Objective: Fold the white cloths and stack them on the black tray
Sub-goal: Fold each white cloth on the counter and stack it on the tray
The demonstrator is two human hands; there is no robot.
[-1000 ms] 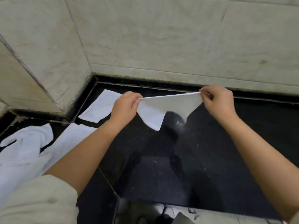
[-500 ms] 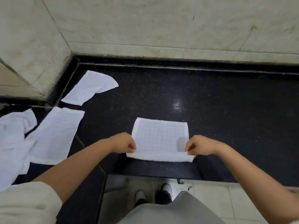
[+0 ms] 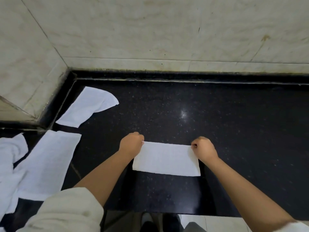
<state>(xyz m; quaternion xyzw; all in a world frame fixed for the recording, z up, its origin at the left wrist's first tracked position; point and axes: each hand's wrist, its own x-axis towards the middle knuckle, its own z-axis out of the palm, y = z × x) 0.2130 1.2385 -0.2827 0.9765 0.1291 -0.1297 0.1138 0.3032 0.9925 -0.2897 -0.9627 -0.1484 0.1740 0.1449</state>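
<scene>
A white cloth [image 3: 166, 159] lies folded in half as a wide rectangle on the black stone counter [image 3: 234, 131]. My left hand [image 3: 131, 144] pinches its far left corner and my right hand [image 3: 203, 149] pinches its far right corner. Another white cloth [image 3: 88, 106] lies loosely folded near the back left corner. A flat white cloth [image 3: 46, 163] lies to the left, and a crumpled white pile [image 3: 10, 158] sits at the left edge. No black tray is in view.
Beige tiled walls [image 3: 150, 30] close the counter at the back and left. The counter's front edge [image 3: 167, 213] runs just below the folded cloth, with the floor and my shoes [image 3: 158, 221] beneath.
I lowered the held cloth onto the counter, then carried its near edge over to the far edge, so the square is now a half-height rectangle.
</scene>
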